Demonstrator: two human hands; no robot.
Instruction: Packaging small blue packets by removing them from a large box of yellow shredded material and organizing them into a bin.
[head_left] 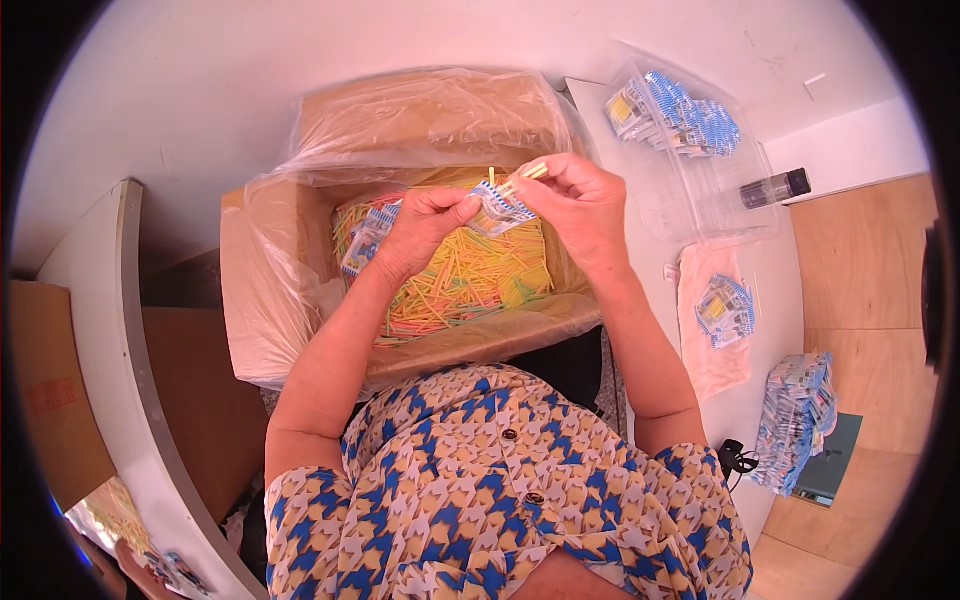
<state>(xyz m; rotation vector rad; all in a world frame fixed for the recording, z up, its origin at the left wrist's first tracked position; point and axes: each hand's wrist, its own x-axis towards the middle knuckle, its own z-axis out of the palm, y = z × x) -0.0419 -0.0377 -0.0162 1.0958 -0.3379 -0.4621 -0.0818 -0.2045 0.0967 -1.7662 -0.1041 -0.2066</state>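
Note:
A small clear packet with a blue-striped edge [496, 213] is pinched between the thumb and fingers of my left hand [425, 228]. My right hand [580, 200] grips a few short pale-yellow sticks [531, 174] right at the packet's upper edge; whether their ends are inside it, I cannot tell. Both hands are over a cardboard box [285, 245] lined with clear plastic. Loose thin sticks [455, 275] in yellow, green and pink cover its inside. More packets [368, 240] lie on the sticks, beside my left wrist.
On the white table to the right, a clear bin [690, 195] holds packets [680, 115] and a dark-capped bottle [775, 188]. Nearer are a pink cloth [708, 370] with filled packets [725, 312] and a packet stack [795, 420]. At lower left, behind a white panel [130, 330], another person's hand [140, 570] shows.

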